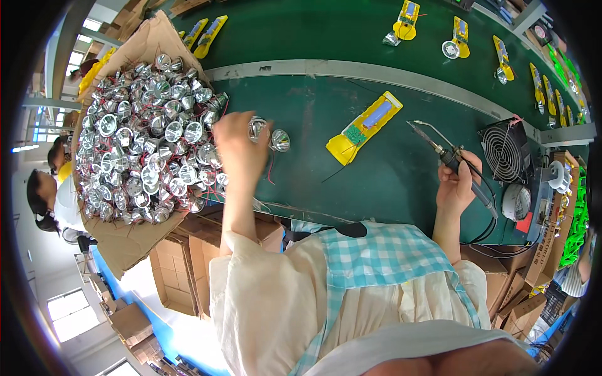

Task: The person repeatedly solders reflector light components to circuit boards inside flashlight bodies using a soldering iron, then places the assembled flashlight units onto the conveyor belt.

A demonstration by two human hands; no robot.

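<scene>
Head view: reflector (279, 140) touches left hand (238, 147) (fingertips).

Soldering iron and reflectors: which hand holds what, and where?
Right hand grips the soldering iron by its handle. Left hand holds silver reflectors by their rims.

- Reflector cups (147, 138): bright, mirror-glossy metal, smooth; heaped in a matt brown cardboard box (135, 241).
- Reflector (279, 140) at the left hand (238, 147): same shiny finish.
- Yellow housing (365, 127): smooth plastic.
- Soldering iron (454, 164) in the right hand (456, 185): dark matt handle, metal tip.
- Bench top (389, 182): matt green.
</scene>
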